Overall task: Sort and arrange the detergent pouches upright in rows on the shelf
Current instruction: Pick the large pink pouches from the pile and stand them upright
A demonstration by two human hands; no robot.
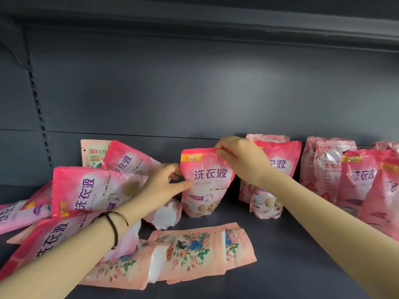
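A bright pink detergent pouch (205, 186) stands upright in the middle of the dark shelf (291, 255). My right hand (241, 160) pinches its top right corner. My left hand (164, 186) grips its left edge, thumb on the front. To the right, several pink pouches stand upright in rows (356, 180), the closest one (278, 169) right behind my right hand. On the left lies a heap of toppled pink pouches (86, 190). Pale floral pouches (194, 253) lie flat at the front.
The shelf's grey back panel (194, 93) rises behind the pouches, with a slotted upright (38, 108) at the left. Another shelf (216, 24) hangs overhead. A small fallen pouch (166, 214) lies bottom-out just left of the held one.
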